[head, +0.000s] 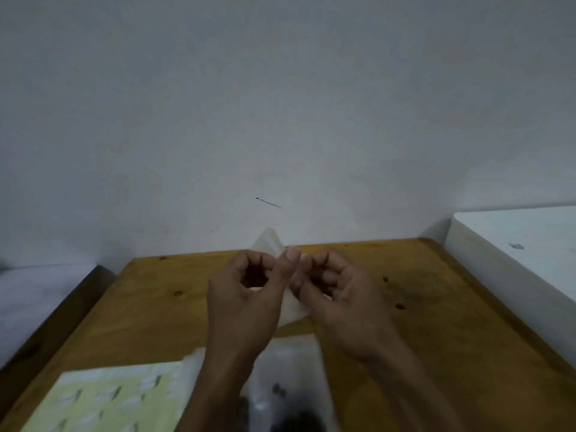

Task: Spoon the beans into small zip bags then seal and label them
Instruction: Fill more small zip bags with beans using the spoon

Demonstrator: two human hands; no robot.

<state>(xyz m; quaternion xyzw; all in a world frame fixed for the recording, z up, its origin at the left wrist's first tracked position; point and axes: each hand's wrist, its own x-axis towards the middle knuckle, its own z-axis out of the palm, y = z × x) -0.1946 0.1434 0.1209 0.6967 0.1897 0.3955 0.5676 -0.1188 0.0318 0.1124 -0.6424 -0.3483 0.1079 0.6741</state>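
I hold a small clear zip bag (270, 243) up over the wooden table (436, 322), both of my hands raised side by side in front of the pale wall (280, 104). My left hand (246, 294) has its fingers curled round and its thumb pressed up against the plastic; my right hand (339, 291) pinches the same bag from the other side — thumb and fingertips closed on it. One corner of the bag pokes out above my knuckles, another part hangs below, between my palms. The picture is blurred, so I cannot tell whether the zip is open. Nearer me on the table lies more clear plastic (296, 385) with a few dark beans (279, 390) showing through it, and at my left a pale green patterned sheet (109, 400).
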